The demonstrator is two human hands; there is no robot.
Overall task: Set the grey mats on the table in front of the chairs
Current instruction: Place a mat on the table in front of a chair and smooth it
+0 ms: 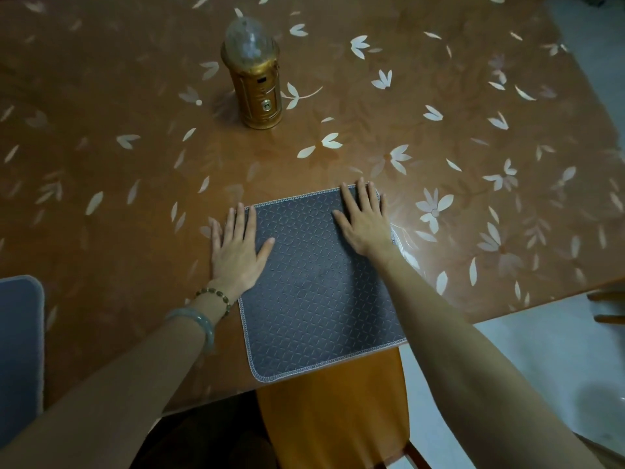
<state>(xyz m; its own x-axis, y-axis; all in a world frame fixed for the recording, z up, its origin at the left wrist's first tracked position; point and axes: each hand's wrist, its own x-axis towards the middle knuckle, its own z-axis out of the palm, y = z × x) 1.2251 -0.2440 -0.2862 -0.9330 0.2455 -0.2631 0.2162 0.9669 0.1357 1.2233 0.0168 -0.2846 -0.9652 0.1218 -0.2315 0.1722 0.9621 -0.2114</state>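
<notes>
A grey mat (pixel 314 286) with a white stitched border lies flat on the brown flowered table (pixel 456 130), at its near edge, its near corner hanging slightly over. My left hand (pixel 236 248) rests flat, fingers spread, on the mat's left edge and the table. Flat on the mat's far right corner is my right hand (pixel 363 218). Neither hand grips anything. Below the mat stands a chair (pixel 334 411) with an orange cover, pushed against the table edge. A second grey mat (pixel 18 353) lies at the left border of the view, partly cut off.
A gold lantern (pixel 255 79) with a clear dome top stands upright on the table, beyond the mat. Part of a wooden chair (pixel 608 308) shows at the right past the table corner. Pale floor (pixel 527 360) lies to the right.
</notes>
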